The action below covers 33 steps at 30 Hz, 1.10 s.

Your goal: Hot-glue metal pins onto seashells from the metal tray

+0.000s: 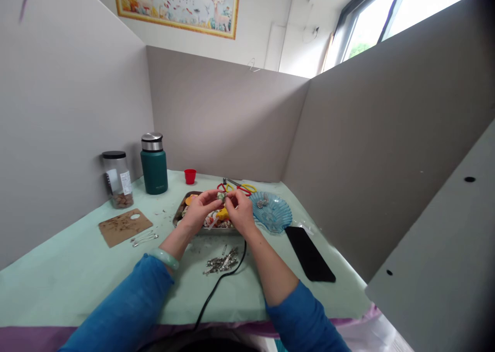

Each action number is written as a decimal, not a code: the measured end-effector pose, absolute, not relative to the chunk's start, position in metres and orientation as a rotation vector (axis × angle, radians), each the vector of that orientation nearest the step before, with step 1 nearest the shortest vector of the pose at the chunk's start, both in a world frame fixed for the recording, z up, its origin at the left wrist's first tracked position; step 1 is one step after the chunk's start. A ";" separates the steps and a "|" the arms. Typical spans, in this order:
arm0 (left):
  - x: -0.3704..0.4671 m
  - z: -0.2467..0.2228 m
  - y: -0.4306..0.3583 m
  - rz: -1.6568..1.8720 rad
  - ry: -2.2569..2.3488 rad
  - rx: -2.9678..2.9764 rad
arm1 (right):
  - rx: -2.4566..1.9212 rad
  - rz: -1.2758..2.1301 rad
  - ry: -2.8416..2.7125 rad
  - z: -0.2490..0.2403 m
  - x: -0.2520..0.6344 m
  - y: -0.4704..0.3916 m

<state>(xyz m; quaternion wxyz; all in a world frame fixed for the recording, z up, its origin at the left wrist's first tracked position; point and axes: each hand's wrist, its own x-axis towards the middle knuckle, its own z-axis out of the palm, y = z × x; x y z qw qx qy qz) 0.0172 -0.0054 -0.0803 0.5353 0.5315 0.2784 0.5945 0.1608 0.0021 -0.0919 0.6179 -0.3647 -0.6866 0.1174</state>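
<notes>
Over a metal tray (181, 207) of small colourful pieces, my left hand (201, 207) and my right hand (240, 211) meet at the fingertips. Between them is a small greenish-white piece (221, 196), pinched by the fingers of both hands; its details are too small to make out. A yellow tool (222, 214), perhaps a glue gun, lies in the tray just below the hands. A pile of small metal clasps (222, 263) sits on the cloth nearer to me, beside a black cable (216, 285).
Scissors and pliers (242, 188) lie behind the tray, and a blue shell-shaped dish (276, 213) stands at its right. Further out are a black phone-like slab (310, 254), brown card (124, 227), safety pins (144, 238), green flask (153, 171), jar (118, 179) and red cup (190, 176).
</notes>
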 end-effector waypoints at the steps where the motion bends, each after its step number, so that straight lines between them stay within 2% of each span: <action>1: 0.017 -0.081 -0.005 1.417 0.671 1.272 | -0.834 0.264 -1.584 -0.092 0.161 0.002; 8: 0.016 -0.079 -0.005 1.441 0.701 1.319 | -0.819 0.166 -1.645 -0.094 0.162 0.002; 19: 0.017 -0.080 -0.004 1.378 0.766 1.382 | -0.894 -0.224 -1.785 -0.094 0.165 0.001; 33: 0.017 -0.083 -0.001 1.413 0.789 1.400 | -0.802 -0.276 -1.840 -0.087 0.163 -0.006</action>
